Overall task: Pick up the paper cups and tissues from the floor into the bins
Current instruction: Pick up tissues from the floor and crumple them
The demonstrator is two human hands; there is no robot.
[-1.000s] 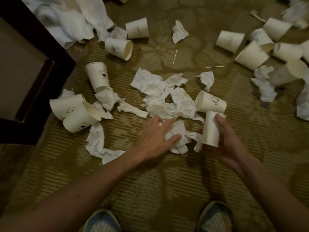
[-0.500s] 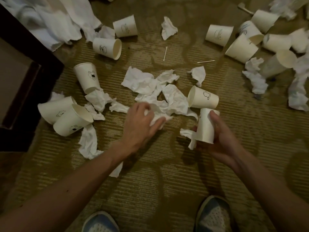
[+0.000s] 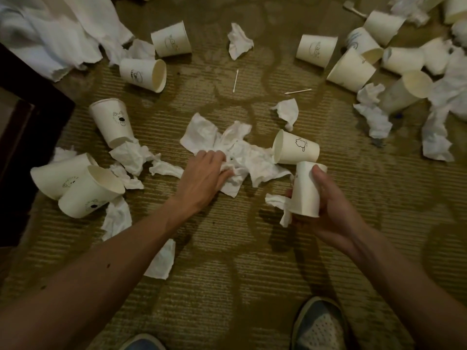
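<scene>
Though under left hand (image 3: 204,174), tissues (image 3: 255,160) half-hidden.

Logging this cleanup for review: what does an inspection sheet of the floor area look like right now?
Surface: patterned carpet, dimly lit.
Job's things: paper cups scattered, mostly on their sides; crumpled tissues among them.
Clutter: two cotton swabs.
Hands: left hand grips the tissue pile; right hand holds a cup, a loose tissue hanging beside it.
Cables: nothing seen.
Surroundings: dark furniture at left; white sheets top left; two shoes below.
</scene>
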